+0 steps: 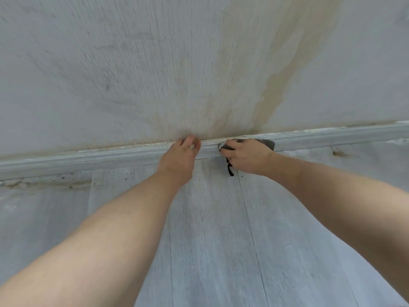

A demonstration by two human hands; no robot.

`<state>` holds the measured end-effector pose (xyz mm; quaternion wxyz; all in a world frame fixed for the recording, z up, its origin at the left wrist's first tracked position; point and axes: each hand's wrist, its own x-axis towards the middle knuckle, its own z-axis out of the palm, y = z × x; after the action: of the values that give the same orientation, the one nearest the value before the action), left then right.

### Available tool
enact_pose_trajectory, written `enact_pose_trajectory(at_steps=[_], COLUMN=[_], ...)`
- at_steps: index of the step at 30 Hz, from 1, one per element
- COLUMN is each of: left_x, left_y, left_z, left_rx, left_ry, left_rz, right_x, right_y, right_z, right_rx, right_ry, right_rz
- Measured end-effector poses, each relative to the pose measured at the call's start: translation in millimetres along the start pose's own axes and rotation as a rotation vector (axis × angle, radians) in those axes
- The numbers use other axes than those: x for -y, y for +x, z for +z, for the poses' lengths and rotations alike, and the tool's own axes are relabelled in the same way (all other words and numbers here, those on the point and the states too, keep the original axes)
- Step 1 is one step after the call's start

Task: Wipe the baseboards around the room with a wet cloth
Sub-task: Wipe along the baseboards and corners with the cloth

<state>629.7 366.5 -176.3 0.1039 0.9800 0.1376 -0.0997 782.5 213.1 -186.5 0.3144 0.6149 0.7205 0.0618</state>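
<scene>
The right hand (245, 156) grips a dark cloth (266, 143) against the baseboard (110, 155), and just beside it the left hand (180, 158) touches the baseboard with curled fingers.

Under me is a grey plank floor (210, 229), filling the lower half of the frame; dirty brown residue (44, 183) lies at middle left.

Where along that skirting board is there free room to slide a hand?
The baseboard is free left of the left hand and right of the right hand. It is crowded in the middle, where the cloth presses on it.
</scene>
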Motion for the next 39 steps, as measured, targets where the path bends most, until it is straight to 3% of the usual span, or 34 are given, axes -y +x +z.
enact_pose_trajectory(at_steps=[4,9,16,25,33,39], left_x=[-18,-31,-56,-127,-173,-175], left_y=[-3,-6,-16,-26,1,18], left_z=[7,17,30,23,-7,-17], left_rx=[-0.030,-0.036,0.001,0.103,0.159,0.143], left_ry=[0.014,0.017,0.177,0.247,0.319,0.261], left_rz=[-0.126,-0.234,-0.360,-0.440,-0.405,-0.413], right_x=[-17,-41,-12,-31,-43,-44], right_y=[-27,-72,-9,-59,-85,-86], right_z=[34,58,44,81,89,70], right_rx=[-0.130,-0.124,-0.278,-0.408,-0.277,-0.165], right_ry=[-0.036,-0.040,-0.056,0.001,0.072,0.288], right_rz=[-0.038,-0.062,-0.155,-0.067,-0.057,0.001])
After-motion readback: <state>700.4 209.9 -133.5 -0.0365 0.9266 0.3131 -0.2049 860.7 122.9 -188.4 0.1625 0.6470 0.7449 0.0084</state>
